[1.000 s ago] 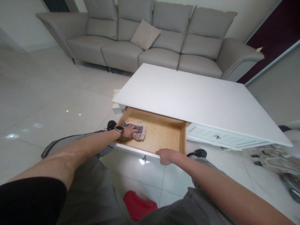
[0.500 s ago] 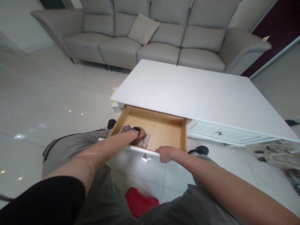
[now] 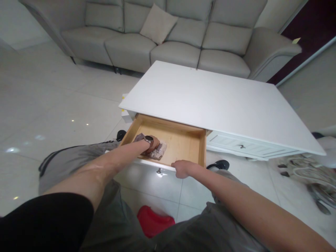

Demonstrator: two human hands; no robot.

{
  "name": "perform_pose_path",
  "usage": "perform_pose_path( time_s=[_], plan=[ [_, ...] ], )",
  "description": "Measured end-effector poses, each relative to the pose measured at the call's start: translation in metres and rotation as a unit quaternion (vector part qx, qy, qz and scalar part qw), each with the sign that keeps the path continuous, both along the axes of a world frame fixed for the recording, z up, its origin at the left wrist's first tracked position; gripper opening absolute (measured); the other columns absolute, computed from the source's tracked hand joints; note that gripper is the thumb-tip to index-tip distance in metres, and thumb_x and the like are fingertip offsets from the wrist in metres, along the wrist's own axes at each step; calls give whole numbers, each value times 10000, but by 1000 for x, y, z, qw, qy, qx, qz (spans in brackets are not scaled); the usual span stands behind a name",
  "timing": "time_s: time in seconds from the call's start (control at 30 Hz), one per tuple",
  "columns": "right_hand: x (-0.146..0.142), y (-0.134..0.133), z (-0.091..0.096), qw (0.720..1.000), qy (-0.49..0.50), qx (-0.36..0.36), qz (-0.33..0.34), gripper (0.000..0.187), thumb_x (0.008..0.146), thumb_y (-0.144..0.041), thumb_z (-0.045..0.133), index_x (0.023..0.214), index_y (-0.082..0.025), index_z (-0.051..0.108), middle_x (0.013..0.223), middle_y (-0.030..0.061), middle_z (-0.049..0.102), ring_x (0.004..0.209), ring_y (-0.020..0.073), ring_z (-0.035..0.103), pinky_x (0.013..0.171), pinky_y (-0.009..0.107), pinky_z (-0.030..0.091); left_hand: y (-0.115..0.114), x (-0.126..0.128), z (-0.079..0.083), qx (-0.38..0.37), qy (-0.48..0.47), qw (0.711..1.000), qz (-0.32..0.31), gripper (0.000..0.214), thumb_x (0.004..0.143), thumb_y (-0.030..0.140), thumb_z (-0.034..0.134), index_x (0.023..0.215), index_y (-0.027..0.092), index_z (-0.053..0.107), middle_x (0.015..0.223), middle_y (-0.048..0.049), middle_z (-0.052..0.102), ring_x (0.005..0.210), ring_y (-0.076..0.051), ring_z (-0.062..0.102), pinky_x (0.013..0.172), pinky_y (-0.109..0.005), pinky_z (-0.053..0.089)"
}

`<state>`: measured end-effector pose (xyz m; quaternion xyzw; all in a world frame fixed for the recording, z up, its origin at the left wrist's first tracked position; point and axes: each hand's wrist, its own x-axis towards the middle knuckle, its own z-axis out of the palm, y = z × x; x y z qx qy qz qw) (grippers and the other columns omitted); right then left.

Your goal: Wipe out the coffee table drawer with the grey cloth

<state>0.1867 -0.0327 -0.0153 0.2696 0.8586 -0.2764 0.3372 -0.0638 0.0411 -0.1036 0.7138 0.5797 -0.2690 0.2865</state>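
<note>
Cloth (image 3: 159, 151) half under left hand (image 3: 152, 144) (fingers hidden)

cloth (image 3: 159, 151) in drawer (image 3: 183, 140) | drawer under table (image 3: 215, 101) | sofa (image 3: 170, 38) behind table

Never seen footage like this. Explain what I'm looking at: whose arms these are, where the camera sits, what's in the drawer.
The camera is worn on a person's head and looks down, so both bare arms are that person's own. The left hand reaches into the open wooden drawer of a white table and presses on a patterned cloth lying on the drawer's bottom. The right hand grips the drawer's front edge. A grey sofa stands behind the table, and something red lies on the tiled floor by the person's legs.
</note>
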Motion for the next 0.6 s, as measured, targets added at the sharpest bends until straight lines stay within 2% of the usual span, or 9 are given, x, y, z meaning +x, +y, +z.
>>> perform_pose_path(
  time_s=[0.1,0.23,0.3,0.33,0.47,0.6],
  plan=[
    [0,-1,-1,1000,0,0,0,558,825,-219,604,1377,-152,641,1346,190,688,1212,328,685,949,404,563,-11,-25,10,1,76,997,14,475,462,365,984,797,91,787,829,-163,776,956,-368,697,953,-464,545],
    [-1,1,-1,1000,1,-5,-1,552,816,-202,609,1364,-146,650,1350,191,688,1220,328,680,960,400,558,-29,-52,23,99,57,993,2,391,704,305,860,996,61,771,1159,-205,761,1107,-315,644,1061,-431,469],
    [-2,3,-1,1000,1,-3,-2,555,804,-189,614,1356,-146,656,1352,192,688,1221,325,680,959,395,556,-32,-56,27,136,56,989,-2,339,753,243,795,1054,89,768,1217,-190,752,1138,-291,640,1070,-401,457],
    [-2,4,-1,1000,0,-3,-1,560,799,-184,615,1356,-146,658,1353,193,687,1221,325,680,958,394,556,-31,-55,28,140,57,989,-10,327,734,216,792,1045,117,776,1215,-175,757,1139,-290,649,1061,-387,464],
    [-2,5,1,1000,-10,-4,9,583,788,-188,624,1369,-149,659,1360,193,686,1217,328,685,955,395,557,-23,-35,28,92,42,992,-74,394,561,131,835,948,199,798,1149,-121,786,1099,-306,693,989,-369,521],
    [-2,4,1,1000,-7,-9,10,592,771,-181,638,1362,-148,672,1338,193,703,1192,322,702,953,386,562,-17,13,23,90,-5,990,-112,382,495,83,851,866,160,799,1064,-173,796,1041,-358,725,961,-428,557]
  ],
)
